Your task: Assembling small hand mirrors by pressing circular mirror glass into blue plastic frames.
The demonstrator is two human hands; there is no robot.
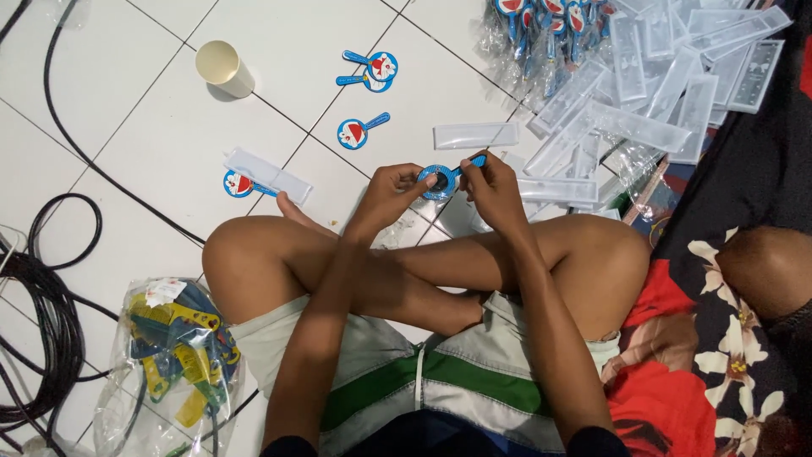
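I sit cross-legged on a white tiled floor (127, 152). Both hands hold one small blue round toy with a handle (441, 178), above my knees. My left hand (391, 191) pinches its round head, thumb on the dark centre. My right hand (493, 188) grips the blue handle end. Three more of these blue cartoon toys (369, 69) lie on the tiles ahead, and another (239, 184) sits partly under a clear plastic sleeve (269, 175). A further clear sleeve (475, 135) lies just beyond my hands.
A pile of clear sleeves (668, 76) and bagged blue toys (541, 25) fills the upper right. A paper cup (222, 68) lies on the tiles. Black cables (51, 322) coil at left. A bag of coloured parts (178, 347) rests by my left thigh. Another person's knee (765, 267) on floral cloth is at right.
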